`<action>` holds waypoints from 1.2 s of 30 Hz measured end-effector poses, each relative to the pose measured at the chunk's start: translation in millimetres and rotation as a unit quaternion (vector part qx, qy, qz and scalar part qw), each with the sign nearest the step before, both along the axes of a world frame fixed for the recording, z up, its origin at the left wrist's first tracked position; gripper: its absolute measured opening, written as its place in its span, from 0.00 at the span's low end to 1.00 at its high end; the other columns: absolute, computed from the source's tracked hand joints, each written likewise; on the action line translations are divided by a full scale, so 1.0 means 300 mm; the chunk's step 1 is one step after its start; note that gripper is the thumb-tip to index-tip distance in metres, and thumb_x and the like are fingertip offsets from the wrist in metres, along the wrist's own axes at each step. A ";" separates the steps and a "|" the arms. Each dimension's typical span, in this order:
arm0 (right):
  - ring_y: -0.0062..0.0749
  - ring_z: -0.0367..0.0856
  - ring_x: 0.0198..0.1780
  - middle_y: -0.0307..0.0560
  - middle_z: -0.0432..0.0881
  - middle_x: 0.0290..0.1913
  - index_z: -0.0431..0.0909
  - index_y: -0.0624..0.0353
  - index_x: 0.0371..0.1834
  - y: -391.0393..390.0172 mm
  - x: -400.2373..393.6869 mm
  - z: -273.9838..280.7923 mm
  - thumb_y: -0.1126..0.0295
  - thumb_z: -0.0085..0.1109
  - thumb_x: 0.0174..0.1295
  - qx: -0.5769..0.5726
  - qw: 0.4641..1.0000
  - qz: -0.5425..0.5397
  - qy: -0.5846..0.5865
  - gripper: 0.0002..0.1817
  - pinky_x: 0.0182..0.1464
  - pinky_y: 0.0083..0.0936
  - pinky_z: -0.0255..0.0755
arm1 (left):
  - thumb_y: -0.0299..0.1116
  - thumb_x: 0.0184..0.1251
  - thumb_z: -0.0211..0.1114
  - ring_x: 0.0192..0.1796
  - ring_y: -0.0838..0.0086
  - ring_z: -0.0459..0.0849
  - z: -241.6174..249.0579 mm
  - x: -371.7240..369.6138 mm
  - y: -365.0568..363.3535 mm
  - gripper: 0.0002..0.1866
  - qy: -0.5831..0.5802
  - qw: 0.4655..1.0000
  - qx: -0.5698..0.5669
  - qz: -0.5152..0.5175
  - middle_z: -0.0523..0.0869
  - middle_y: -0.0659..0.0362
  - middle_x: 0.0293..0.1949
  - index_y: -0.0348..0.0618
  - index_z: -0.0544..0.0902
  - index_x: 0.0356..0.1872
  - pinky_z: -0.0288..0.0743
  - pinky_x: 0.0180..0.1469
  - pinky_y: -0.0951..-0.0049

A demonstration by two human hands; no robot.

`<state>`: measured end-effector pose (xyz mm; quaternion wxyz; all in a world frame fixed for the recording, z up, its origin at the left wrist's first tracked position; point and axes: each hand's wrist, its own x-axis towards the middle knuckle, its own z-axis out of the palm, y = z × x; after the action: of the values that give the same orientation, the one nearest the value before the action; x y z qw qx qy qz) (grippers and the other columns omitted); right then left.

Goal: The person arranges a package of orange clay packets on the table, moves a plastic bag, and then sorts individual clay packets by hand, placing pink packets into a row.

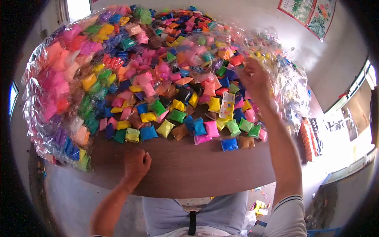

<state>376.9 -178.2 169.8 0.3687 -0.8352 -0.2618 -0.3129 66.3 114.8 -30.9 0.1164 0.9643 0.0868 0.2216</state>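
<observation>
My left hand [136, 164] rests on the brown table [189, 170] near its front edge, fingers curled into a loose fist, with nothing seen in it. Stretched forward, my right hand [256, 75] is at the right side of a heap of small colored packets [158, 104], beside clear plastic bags [290, 87]. Its fingers are bent together; what they hold, if anything, is hidden. A red packet [237, 60] lies just left of its fingertips. Closer to me are a white and yellow printed card [227, 106], a blue packet [229, 144] and a brown packet [246, 142].
Large clear bags of pink and orange packets [57, 79] bulge along the table's left side. Orange and dark packs [308, 140] stand beyond the right edge. Scraps and a yellow wrapper [259, 208] lie on the floor. A poster [310, 15] hangs on the wall.
</observation>
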 end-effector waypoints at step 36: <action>0.45 0.86 0.37 0.50 0.86 0.31 0.87 0.54 0.31 0.420 0.445 -0.414 0.60 0.64 0.49 0.130 0.954 -0.143 0.228 0.11 0.41 0.37 0.78 | 0.31 0.59 0.63 0.30 0.51 0.75 -0.037 0.008 0.003 0.12 0.007 1.000 -0.002 0.012 0.73 0.50 0.23 0.41 0.70 0.21 0.68 0.35 0.50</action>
<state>510.3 -52.2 45.7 0.4754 -0.8578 -0.0061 -0.1952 68.7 115.7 -42.1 0.1155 0.9644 0.0995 0.2160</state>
